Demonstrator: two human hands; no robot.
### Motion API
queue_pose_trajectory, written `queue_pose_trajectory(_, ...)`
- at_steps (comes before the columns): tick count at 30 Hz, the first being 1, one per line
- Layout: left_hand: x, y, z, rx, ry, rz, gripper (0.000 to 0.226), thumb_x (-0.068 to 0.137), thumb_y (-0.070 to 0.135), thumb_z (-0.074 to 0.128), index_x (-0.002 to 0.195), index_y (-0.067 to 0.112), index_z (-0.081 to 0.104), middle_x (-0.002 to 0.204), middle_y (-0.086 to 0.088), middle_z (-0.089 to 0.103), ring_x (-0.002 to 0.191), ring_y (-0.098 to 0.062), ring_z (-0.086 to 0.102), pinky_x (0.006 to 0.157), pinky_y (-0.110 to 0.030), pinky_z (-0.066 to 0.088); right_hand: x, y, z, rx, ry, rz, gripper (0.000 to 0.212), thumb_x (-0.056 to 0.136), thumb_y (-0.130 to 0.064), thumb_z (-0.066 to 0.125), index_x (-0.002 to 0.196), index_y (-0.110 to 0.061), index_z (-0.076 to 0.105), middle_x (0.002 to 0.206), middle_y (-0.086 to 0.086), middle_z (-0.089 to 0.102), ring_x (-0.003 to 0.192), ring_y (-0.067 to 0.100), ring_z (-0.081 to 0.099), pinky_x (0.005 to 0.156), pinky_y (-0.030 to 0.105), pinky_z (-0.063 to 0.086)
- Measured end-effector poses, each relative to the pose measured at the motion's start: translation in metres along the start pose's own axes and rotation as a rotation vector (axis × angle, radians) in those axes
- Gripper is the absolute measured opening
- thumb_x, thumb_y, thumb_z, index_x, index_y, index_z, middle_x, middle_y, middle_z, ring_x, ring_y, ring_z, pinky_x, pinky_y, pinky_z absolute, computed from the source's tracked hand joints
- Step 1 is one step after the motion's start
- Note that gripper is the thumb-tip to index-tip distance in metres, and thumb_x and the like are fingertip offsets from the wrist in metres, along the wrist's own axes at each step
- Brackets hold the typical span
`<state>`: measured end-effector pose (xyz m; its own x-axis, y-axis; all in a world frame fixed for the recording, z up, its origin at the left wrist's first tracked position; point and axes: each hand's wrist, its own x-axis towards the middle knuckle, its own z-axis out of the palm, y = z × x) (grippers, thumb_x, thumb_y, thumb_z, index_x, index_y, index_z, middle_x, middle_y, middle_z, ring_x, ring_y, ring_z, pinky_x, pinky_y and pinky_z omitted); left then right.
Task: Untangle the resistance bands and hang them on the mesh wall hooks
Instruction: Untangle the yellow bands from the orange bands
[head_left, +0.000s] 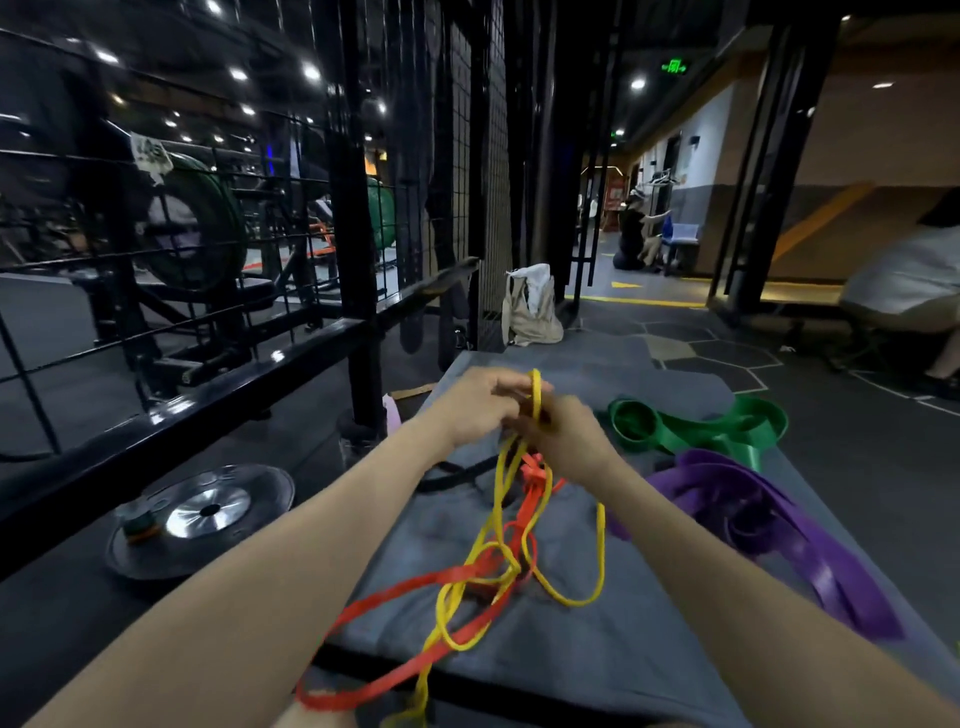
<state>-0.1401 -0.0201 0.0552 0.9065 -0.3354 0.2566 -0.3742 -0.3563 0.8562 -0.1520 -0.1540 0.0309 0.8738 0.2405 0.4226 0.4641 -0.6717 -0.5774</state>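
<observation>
A thin yellow band (600, 551) and a thin red band (415, 584) are knotted together over a grey padded mat (623, 644). My left hand (480, 408) and my right hand (566, 434) meet above the mat, both pinching the raised yellow loop; the red band hangs tangled just below them. A wide green band (701, 423) lies on the mat to the right, and a wide purple band (779, 525) lies nearer me. A black band (452, 475) lies partly hidden under my left forearm. The black mesh wall (488, 171) stands ahead.
A black steel railing (208, 395) runs along the left. A steel weight plate (202, 517) lies on the floor at lower left. A beige bag (532, 306) leans by the mesh. A seated person (909, 280) is at the right edge; others stand far down the corridor.
</observation>
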Motion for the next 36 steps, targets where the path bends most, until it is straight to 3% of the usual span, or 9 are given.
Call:
queue_pose_trajectory(6,-0.009,-0.055,0.003,0.092,0.133,-0.197,0.027,0.088,-0.003,0.055,0.113,0.004,0.063,0.100,-0.004,0.059,0.081,-0.009,0.054,0.060,-0.009,0.041,0.008,0.032,-0.014,0.126,0.170,0.258,0.021,0.087,-0.025,0.066,0.068,-0.016,0.066,0.051,-0.007,0.055,0.051,0.006,0.056,0.052,0.022,0.043)
queue_pose_trajectory(12,-0.040,-0.116,0.027,0.540,-0.371,-0.468,0.070,0.077,0.033,0.075,0.133,0.009,0.041,0.123,-0.005,0.051,0.116,-0.020,0.051,0.098,-0.025,0.040,0.002,0.061,-0.015,0.068,0.236,0.350,0.012,0.085,-0.013,0.065,0.079,-0.003,0.065,0.056,0.001,0.056,0.056,0.013,0.056,0.063,0.028,0.045)
queue_pose_trajectory(15,-0.052,-0.125,0.043,0.636,-0.481,-0.520,0.070,0.074,0.039,0.077,0.127,0.007,0.046,0.127,-0.007,0.055,0.110,-0.021,0.055,0.090,-0.025,0.044,-0.003,0.075,-0.013,0.050,0.261,0.404,0.023,0.085,-0.013,0.064,0.064,-0.011,0.057,0.060,0.006,0.058,0.070,0.028,0.060,0.073,0.040,0.051)
queue_pose_trajectory(19,-0.056,-0.130,0.050,0.694,-0.539,-0.534,0.028,0.082,0.041,0.067,0.074,0.015,0.060,0.088,-0.013,0.067,0.057,-0.010,0.049,0.051,-0.020,0.038,-0.009,0.086,-0.011,0.099,0.297,0.507,0.033,0.090,-0.013,0.057,0.059,-0.020,0.048,0.057,0.000,0.057,0.079,0.034,0.066,0.081,0.046,0.053)
queue_pose_trajectory(23,-0.059,-0.134,0.046,0.662,-0.490,-0.531,0.037,0.083,0.042,0.066,0.100,0.009,0.065,0.096,-0.011,0.067,0.076,-0.017,0.055,0.058,-0.021,0.040,-0.012,0.093,-0.011,0.163,0.357,0.564,0.023,0.091,-0.012,0.053,0.068,-0.011,0.052,0.065,0.005,0.061,0.084,0.037,0.066,0.084,0.049,0.052)
queue_pose_trajectory(27,-0.071,-0.139,0.041,0.650,-0.423,-0.580,0.062,0.077,0.052,0.068,0.119,0.010,0.052,0.118,-0.006,0.056,0.106,-0.023,0.055,0.088,-0.031,0.046,-0.014,0.095,-0.006,0.112,0.350,0.576,0.010,0.085,-0.003,0.055,0.079,-0.007,0.061,0.088,0.020,0.068,0.094,0.038,0.063,0.088,0.044,0.050)
queue_pose_trajectory(31,-0.076,-0.140,0.045,0.755,-0.524,-0.632,0.043,0.082,0.051,0.063,0.076,0.009,0.058,0.082,-0.008,0.053,0.077,-0.020,0.050,0.058,-0.029,0.038,-0.021,0.094,0.004,0.018,0.282,0.582,0.020,0.083,0.003,0.052,0.096,0.000,0.067,0.103,0.023,0.066,0.104,0.040,0.057,0.088,0.039,0.045)
queue_pose_trajectory(34,-0.076,-0.138,0.052,0.842,-0.543,-0.637,0.046,0.085,0.042,0.061,0.089,-0.003,0.064,0.092,-0.028,0.057,0.083,-0.033,0.058,0.064,-0.036,0.044,-0.025,0.098,0.011,-0.067,0.212,0.542,0.022,0.084,0.002,0.051,0.100,-0.001,0.066,0.105,0.024,0.066,0.106,0.041,0.056,0.089,0.040,0.045)
queue_pose_trajectory(36,-0.076,-0.141,0.051,0.828,-0.564,-0.639,0.038,0.086,0.040,0.060,0.072,0.005,0.058,0.078,-0.020,0.057,0.069,-0.030,0.055,0.054,-0.032,0.041,-0.028,0.103,0.013,-0.117,0.180,0.509,0.021,0.085,0.000,0.053,0.101,-0.002,0.065,0.106,0.023,0.066,0.105,0.041,0.056,0.088,0.041,0.045)
